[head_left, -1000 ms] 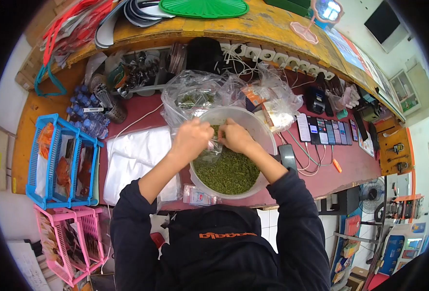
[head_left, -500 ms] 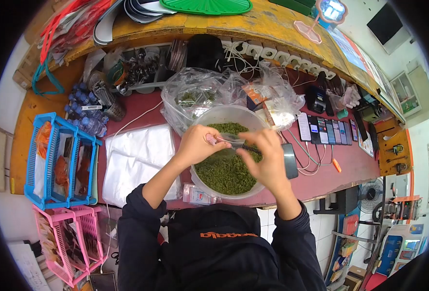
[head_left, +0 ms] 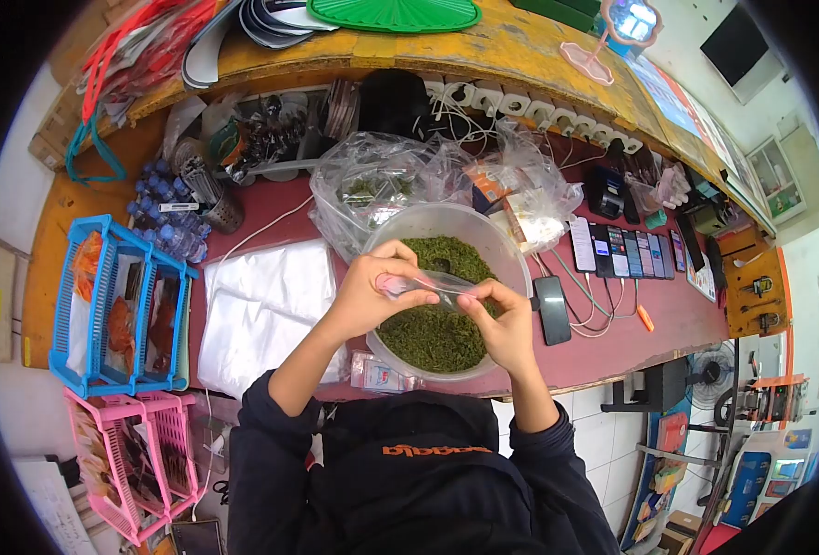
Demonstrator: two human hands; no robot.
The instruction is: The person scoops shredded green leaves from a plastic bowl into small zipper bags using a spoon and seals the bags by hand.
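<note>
Above a round white tub (head_left: 511, 250) of chopped green leaves (head_left: 428, 338), both my hands hold a small clear plastic bag (head_left: 442, 289). My left hand (head_left: 372, 291) is closed around one end, where a pink patch shows. With thumb and fingers, my right hand (head_left: 504, 324) pinches the other end near the bag's edge. The bag stretches between the hands, slightly tilted. Whether anything is inside it I cannot make out. A printed small packet (head_left: 379, 374) lies against the tub's near left side.
White plastic bags (head_left: 266, 305) lie left of the tub. A large clear bag (head_left: 345, 185) with greens sits behind it. Right are a dark phone (head_left: 554, 310) and a row of phones (head_left: 620, 250) on cables. Blue baskets (head_left: 123, 305) stand far left.
My right hand has come down from above the bag, its fingers now closed on the bag's right end. The bag is pulled straighter between my hands.
</note>
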